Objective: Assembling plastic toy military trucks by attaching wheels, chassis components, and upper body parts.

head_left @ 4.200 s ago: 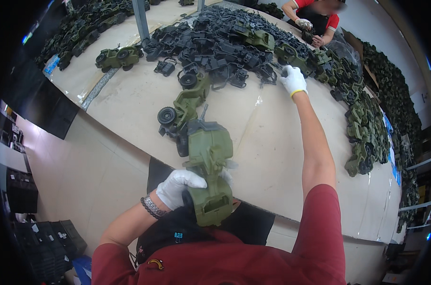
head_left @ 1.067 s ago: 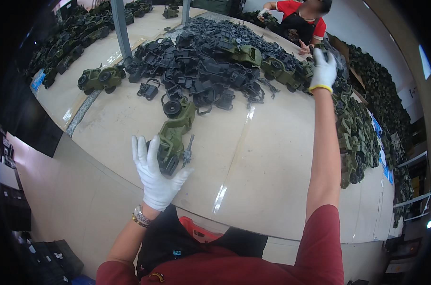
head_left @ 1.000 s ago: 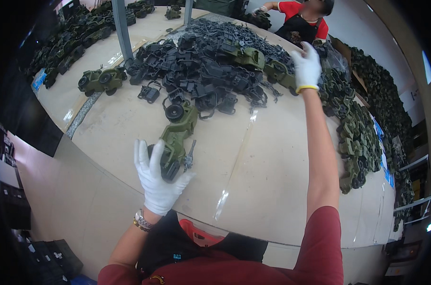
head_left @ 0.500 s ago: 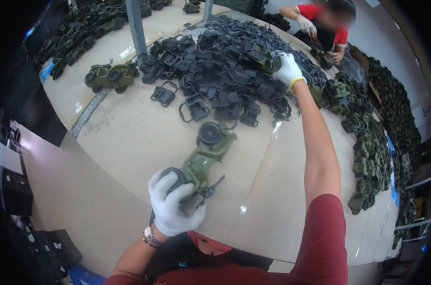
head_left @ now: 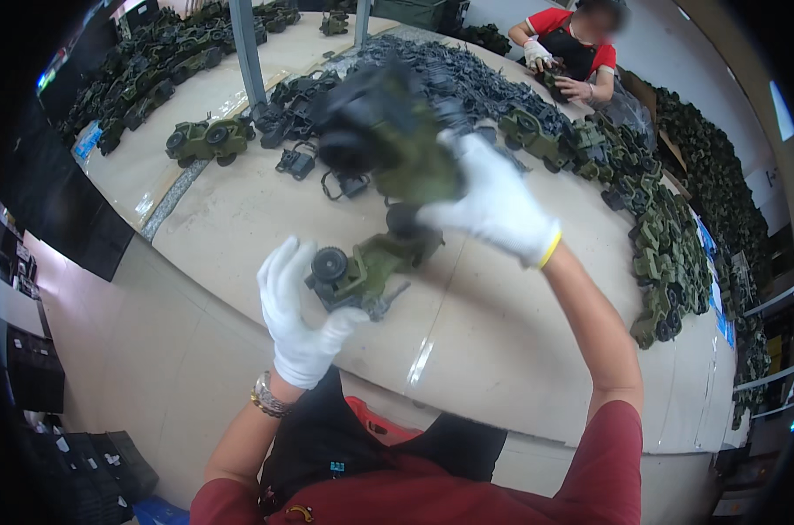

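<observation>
The olive-green toy jeep chassis (head_left: 372, 268) is held above the pale worktable (head_left: 502, 350), near the middle of the view, with one black wheel up at its near end. The left hand (head_left: 299, 320), in a white glove, grips it from about 7 o'clock, fingers curled around its near end. The right hand (head_left: 495, 203), also gloved, is closed on a blurred green and dark toy part (head_left: 384, 131) at 12 o'clock from the chassis, just above it and apart.

I judge the step to be bringing the two pieces together. The next move would need the part lined up over the chassis.

At 1 o'clock lies a heap of dark grey plastic parts (head_left: 449, 70); a finished toy jeep (head_left: 209, 140) stands at 10 o'clock, and another person's hands (head_left: 555, 74) work beyond the heap.
</observation>
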Demonstrator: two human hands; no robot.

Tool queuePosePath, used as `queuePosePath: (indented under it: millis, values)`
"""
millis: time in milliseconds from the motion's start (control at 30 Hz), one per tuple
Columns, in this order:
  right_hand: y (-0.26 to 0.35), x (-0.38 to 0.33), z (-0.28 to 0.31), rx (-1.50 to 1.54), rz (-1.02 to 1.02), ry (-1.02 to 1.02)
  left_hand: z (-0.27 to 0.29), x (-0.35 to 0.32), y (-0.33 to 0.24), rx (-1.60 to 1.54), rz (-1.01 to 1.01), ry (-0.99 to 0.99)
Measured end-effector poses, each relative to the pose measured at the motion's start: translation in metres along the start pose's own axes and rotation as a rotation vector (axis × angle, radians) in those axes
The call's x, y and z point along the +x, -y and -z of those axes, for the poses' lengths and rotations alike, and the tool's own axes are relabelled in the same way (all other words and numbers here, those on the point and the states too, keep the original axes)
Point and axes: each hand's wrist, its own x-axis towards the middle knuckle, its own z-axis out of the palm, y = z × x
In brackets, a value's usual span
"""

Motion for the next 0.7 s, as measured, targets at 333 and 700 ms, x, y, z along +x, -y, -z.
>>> queuePosePath:
  millis: [333,700]
  values:
    - [-0.032,0.054,-0.02,0.42,-0.148,-0.018,0.028,0.004,-0.033,-1.477,0.891,-0.079]
    - [-0.208,0.083,-0.06,-0.325,-0.317,-0.689,0.033,-0.063,-0.001,-1.062,0.869,0.084]
